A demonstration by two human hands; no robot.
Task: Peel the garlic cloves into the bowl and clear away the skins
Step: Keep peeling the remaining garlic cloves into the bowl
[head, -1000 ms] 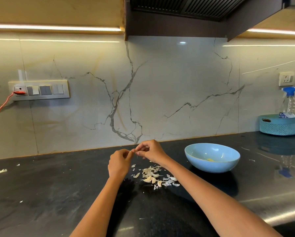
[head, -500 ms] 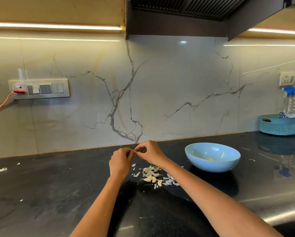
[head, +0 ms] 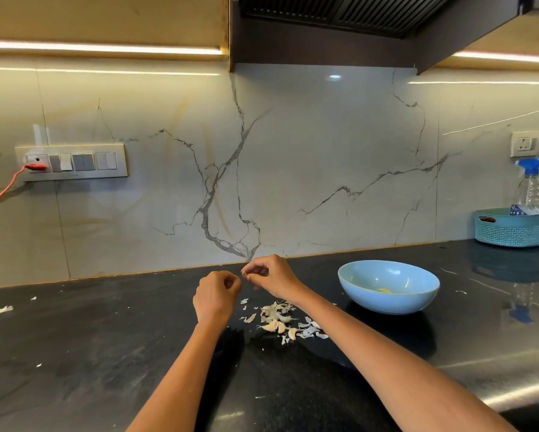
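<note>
Hands: left hand (head: 215, 297) and right hand (head: 269, 274) are raised close together above the middle of the black counter (head: 106, 344), fingers of both curled inward.
Grip, right: fingertips pinch a small pale garlic clove (head: 245, 273) at the point where the two hands nearly meet.
Grip, left: fingers curled tight next to the clove; I cannot tell whether they hold a scrap of skin or nothing.
Loose cloves and skins: a heap of garlic skins and cloves (head: 280, 319) lies on the counter just below the hands, partly under the right forearm.
Bowl: light blue bowl (head: 388, 285) stands to the right of the heap, toward the back edge, with a small yellowish piece inside.
Stray bits: white skin scraps (head: 2, 310) lie near the counter's left edge.
Far right corner: teal basket (head: 515, 227) holding a spray bottle (head: 530, 185).
Wall: switch panel (head: 71, 162) with a red cord (head: 3, 198) plugged in.
</note>
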